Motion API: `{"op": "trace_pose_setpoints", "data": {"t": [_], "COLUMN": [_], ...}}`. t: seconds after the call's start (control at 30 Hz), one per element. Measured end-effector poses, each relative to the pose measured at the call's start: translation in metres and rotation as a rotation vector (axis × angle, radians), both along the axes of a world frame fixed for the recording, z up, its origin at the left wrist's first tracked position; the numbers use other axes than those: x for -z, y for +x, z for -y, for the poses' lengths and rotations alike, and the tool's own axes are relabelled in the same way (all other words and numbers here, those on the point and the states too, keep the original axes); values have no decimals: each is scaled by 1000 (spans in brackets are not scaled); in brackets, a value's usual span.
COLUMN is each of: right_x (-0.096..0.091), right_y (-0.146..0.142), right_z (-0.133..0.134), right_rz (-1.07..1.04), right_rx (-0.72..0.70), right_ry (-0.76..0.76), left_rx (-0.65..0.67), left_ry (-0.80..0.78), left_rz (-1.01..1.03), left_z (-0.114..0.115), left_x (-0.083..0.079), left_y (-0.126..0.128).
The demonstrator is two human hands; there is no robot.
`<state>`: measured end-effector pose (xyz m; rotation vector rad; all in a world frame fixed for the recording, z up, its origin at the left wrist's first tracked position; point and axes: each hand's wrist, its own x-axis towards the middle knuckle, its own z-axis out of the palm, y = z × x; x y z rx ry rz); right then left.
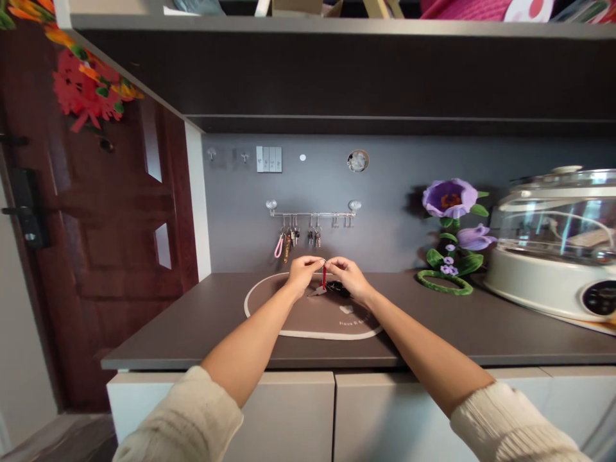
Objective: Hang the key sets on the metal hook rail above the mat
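Observation:
My left hand (304, 273) and my right hand (348, 277) meet fingertip to fingertip above the mat. Both are closed in a pinch at the top of a short red key strap (324, 277). From the strap's lower end hangs a silver key (318, 291). What exactly lies between the fingertips is too small to make out. Beside my right hand there is a black object (339, 289), partly hidden, perhaps more keys or a fob. Beneath both hands lies a brown mat (308, 319) with a pale rim and white lettering.
Behind the hands, a metal hook rail (312, 214) on the wall carries several keys (314, 238) and a pink loop (278, 246). A purple flower ornament (450, 199) and a white appliance (534, 276) stand right on the counter (192, 321). A shelf (337, 70) overhangs everything.

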<state>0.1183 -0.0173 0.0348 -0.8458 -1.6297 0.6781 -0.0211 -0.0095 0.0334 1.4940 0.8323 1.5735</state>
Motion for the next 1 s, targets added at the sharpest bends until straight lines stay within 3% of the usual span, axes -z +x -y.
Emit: {"op": "trace_pose_setpoints", "data": {"t": [0.23,0.5,0.6,0.83,1.0], "right_x": [-5,-37,-50,-77,-83], "right_y": [-8,0,3,3,-1], "right_z": [0,-12,-24,-54,-69], "right_rz": [-218,-286,-306,-394,-421], "right_rx": [-67,-37,0,48,143], "right_ry": [-118,-155,-160,-169,-202], "left_rx": [5,-392,-474,-488,-465], "left_ry": [74,258,317,325,313], "left_rz": [-20,-369,-492,-602,-654], "left_z": [-1,-15,-17,-16,-15], "left_x": [0,12,16,22,25], "left_y": [0,-3,-2,4,7]}}
